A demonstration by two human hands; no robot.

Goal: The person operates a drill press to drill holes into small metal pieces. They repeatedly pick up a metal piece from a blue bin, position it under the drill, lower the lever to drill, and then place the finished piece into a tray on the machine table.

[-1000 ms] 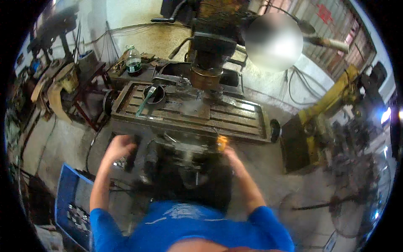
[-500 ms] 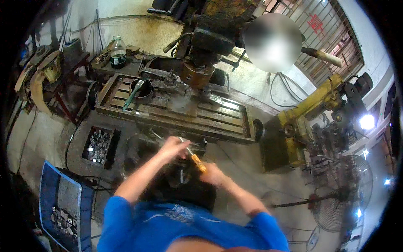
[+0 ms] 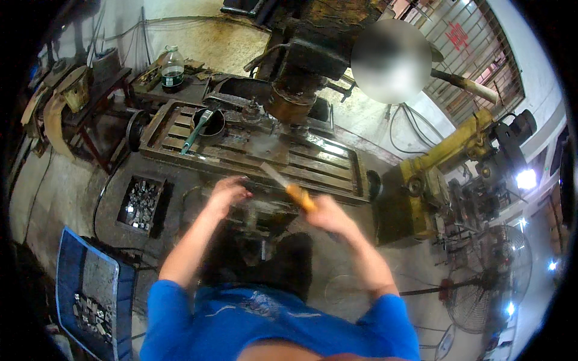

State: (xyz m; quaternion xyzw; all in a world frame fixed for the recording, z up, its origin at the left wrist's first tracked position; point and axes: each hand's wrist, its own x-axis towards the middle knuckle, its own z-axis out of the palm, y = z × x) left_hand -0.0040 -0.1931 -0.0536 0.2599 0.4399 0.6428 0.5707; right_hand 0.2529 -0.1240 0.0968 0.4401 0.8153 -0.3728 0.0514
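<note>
On the slotted table — 1 dark pan

A lamp glares at right, the right hand is blurred, and the rim black.

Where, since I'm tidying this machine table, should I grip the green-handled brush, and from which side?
Probably pinch the green handle from the near left side: the brush slants over the round dark pan, and that slim end juts past its near rim.

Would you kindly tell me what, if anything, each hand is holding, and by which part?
The right hand holds a flat-bladed tool by its orange handle. Whether the left hand holds anything small cannot be told.
</note>
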